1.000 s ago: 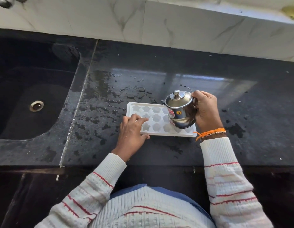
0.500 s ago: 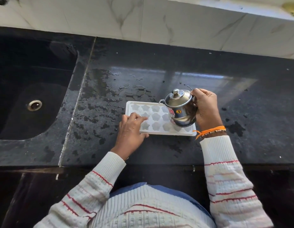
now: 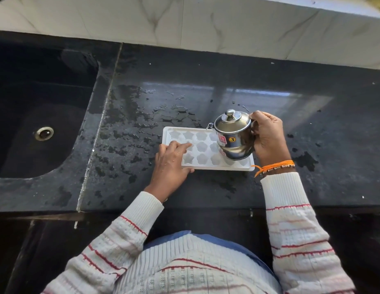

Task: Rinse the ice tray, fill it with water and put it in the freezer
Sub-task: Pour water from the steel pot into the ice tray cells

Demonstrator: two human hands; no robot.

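A white ice tray (image 3: 202,148) with flower-shaped cells lies flat on the black countertop (image 3: 227,85), in front of me. My left hand (image 3: 171,164) rests on the tray's left end, thumb under the near edge and fingers on top. My right hand (image 3: 268,137) grips the handle of a small lidded steel pot (image 3: 233,134), held over the right part of the tray and tilted slightly to the left, its spout above the tray's far edge. The pot hides several cells on the right.
A black sink (image 3: 36,115) with a metal drain (image 3: 44,133) is sunk into the counter at the left. Water puddles (image 3: 142,124) lie on the counter left of and behind the tray. A marble-tiled wall (image 3: 206,22) runs along the back.
The pot has stayed over the tray's right end with little movement. My left hand keeps its hold on the tray's left end. The view shifted slightly.
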